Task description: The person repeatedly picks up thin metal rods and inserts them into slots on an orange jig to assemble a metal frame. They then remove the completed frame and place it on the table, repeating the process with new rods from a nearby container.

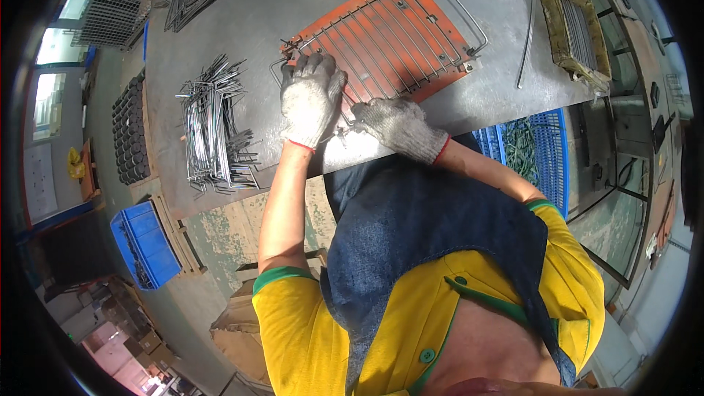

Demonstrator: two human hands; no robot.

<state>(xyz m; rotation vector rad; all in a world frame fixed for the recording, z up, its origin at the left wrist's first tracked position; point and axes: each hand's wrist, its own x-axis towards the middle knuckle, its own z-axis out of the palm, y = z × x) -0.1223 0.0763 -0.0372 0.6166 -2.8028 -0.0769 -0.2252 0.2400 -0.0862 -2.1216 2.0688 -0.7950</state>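
Note:
A wire rack of thin parallel metal rods (pixel 382 42) lies on an orange-red plate (pixel 433 22) with small metal blocks along its edges. Bent wire handle-like loops stick out at both ends. My left hand (pixel 313 99), in a white knit glove with grey fingers, rests on the plate's left end, fingers stretched forward over the rods. My right hand (pixel 403 126), gloved alike, reaches in from the right. Its fingertips are pinched together at the near left corner, beside my left hand. What they grip is too small to make out.
A pile of bent metal wires (pixel 216 128) lies on the grey metal table (pixel 271 0), left of my arm. At the right are a curved rod (pixel 526 33) and a yellowish box of rods (pixel 577 29). Blue crates (pixel 147 244) (pixel 551 148) stand below the table's level.

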